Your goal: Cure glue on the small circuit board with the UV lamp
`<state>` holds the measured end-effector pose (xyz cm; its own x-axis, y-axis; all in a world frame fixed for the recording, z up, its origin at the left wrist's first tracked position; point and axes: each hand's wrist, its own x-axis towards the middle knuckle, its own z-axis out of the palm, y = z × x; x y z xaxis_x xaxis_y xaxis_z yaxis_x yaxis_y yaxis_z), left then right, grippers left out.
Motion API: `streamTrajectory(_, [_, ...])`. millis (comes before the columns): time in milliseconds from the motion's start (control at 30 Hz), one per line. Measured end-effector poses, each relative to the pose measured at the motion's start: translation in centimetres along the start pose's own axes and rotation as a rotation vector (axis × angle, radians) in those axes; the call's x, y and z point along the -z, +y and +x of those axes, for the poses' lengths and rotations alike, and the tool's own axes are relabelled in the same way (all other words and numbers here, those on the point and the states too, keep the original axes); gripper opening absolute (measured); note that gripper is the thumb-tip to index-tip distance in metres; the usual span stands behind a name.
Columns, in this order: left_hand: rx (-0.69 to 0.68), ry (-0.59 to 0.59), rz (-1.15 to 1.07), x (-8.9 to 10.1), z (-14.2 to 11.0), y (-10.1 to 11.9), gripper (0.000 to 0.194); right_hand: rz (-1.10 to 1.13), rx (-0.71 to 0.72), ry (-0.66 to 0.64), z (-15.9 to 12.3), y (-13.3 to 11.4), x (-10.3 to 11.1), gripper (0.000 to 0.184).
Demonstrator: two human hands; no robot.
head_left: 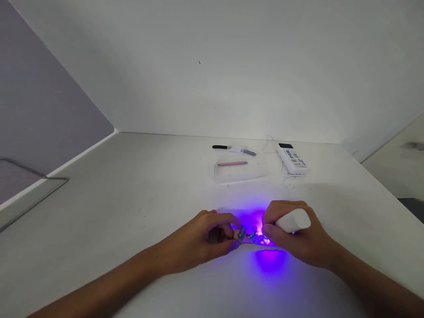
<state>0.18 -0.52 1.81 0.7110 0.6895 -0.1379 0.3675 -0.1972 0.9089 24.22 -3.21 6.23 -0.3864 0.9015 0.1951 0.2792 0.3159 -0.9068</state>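
My left hand (205, 234) pinches the left end of a small narrow strip (247, 241) between thumb and fingers. Glossy blue pieces (253, 234) that look like nail tips stand along it. Wrapped in my right hand (303, 238) is a white handheld UV lamp (294, 220), tilted with its lit end down at the strip's right part. Violet light spreads over the strip and onto the white table (185, 291) around it. The glare blurs the strip's right end, and my right fingers partly hide the lamp's lit tip.
Beyond my hands, a pink pen-like stick (232, 163) lies on a clear plastic sheet or tray (238, 175). Behind it is a black-ended slim tool (220, 147) beside clear wrapping. A white labelled device (293, 159) with a thin cable lies right, near the wall (212, 101).
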Motion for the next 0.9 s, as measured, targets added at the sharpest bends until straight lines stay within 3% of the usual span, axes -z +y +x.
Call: streamTrajectory(900, [-0.008, 0.004, -0.012, -0.03, 0.04, -0.01, 0.014, 0.014, 0.007, -0.002, -0.07, 0.28, 0.04, 0.018])
